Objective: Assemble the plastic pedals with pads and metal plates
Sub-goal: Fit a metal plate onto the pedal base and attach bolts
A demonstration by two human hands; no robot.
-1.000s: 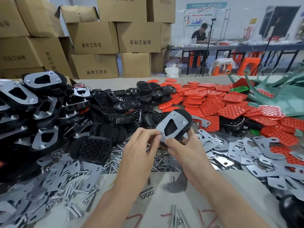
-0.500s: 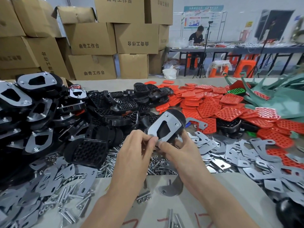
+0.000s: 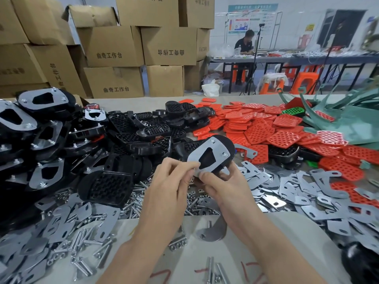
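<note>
A black plastic pedal [image 3: 226, 145] is held up over the table's middle, its back toward me. A grey metal plate [image 3: 213, 153] with a dark cut-out lies on that back, with two bolt ends showing near its far edge. My right hand [image 3: 223, 186] grips the pedal's near end from below, thumb on the plate. My left hand [image 3: 170, 181] pinches the plate's near corner with fingertips curled; what sits between them is hidden. Red pads [image 3: 258, 132] lie heaped behind the pedal.
Assembled pedals [image 3: 26, 124] are stacked at the left, bare black pedals [image 3: 143, 132] behind centre. Loose metal plates [image 3: 307, 193] cover the right, bolts and nuts [image 3: 131, 203] the near middle. Cardboard boxes [image 3: 114, 48] stand behind. A person sits at a far table [image 3: 287, 58].
The pedal and both hands have kept nearly the same pose; my left fingertips have shifted slightly at the plate's near corner. My head has moved a little.
</note>
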